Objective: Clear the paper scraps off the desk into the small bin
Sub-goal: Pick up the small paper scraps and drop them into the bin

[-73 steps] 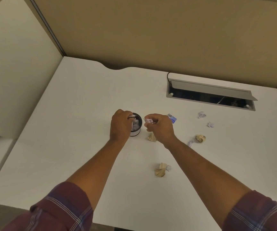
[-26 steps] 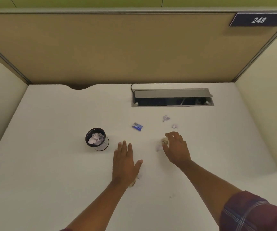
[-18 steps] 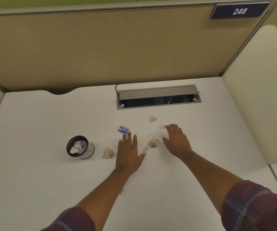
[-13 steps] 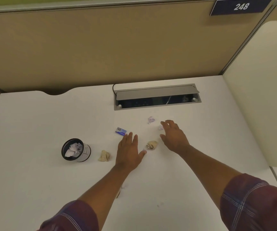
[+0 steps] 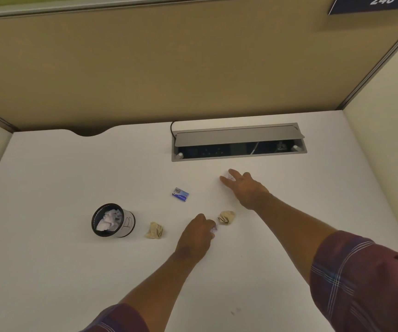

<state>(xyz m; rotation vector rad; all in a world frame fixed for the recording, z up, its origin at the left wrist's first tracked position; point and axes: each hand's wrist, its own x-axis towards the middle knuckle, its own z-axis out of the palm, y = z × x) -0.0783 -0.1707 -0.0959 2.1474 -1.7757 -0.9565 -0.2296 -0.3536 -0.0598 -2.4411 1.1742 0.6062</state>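
The small black-rimmed bin stands at the left of the white desk with white scraps inside. A tan crumpled paper lies just right of it. Another tan crumpled paper lies between my hands. My left hand is curled with a small white scrap pinched at its fingertips. My right hand reaches farther back, fingers apart, with thumb and forefinger on either side of a white scrap. A small blue packet lies left of my right hand.
A grey cable box with its lid raised is set into the desk behind my right hand. Tan partition walls close off the back, and pale panels stand at both sides. A faint dark mark shows near the front.
My left hand has gone from flat and spread to curled on the small white scrap. My right hand has reached farther back to the white scrap near the cable box.
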